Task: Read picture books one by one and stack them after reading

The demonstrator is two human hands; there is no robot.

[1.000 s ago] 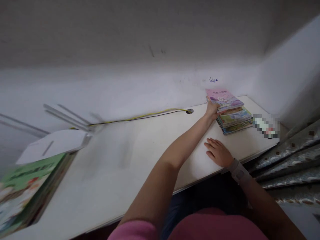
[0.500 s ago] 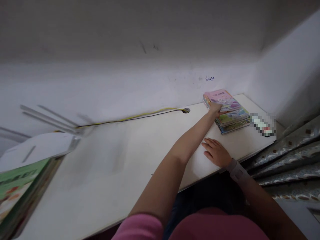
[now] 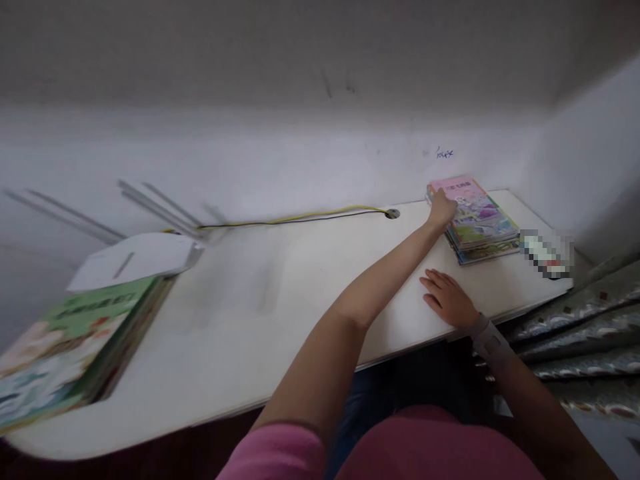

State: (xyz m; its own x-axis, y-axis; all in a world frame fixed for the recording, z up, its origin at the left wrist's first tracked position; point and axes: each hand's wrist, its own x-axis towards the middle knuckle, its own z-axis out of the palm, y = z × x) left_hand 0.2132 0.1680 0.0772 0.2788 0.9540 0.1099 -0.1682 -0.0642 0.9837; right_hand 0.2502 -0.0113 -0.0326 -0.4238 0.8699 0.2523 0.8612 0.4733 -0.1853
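The counter (image 3: 240,340) bears books (image 3: 481,212) already stacked, edges uneven. Left hand (image 3: 442,209) touches them, grip unclear; right hand (image 3: 451,301) rests empty, unclenched.

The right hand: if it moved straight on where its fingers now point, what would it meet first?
Most likely the left forearm, which crosses just ahead of the right hand. Its height above the white desktop is unclear, so the hand might pass beneath.

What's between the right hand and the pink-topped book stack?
Head view: a strip of white tabletop lies between the right hand and the book stack.
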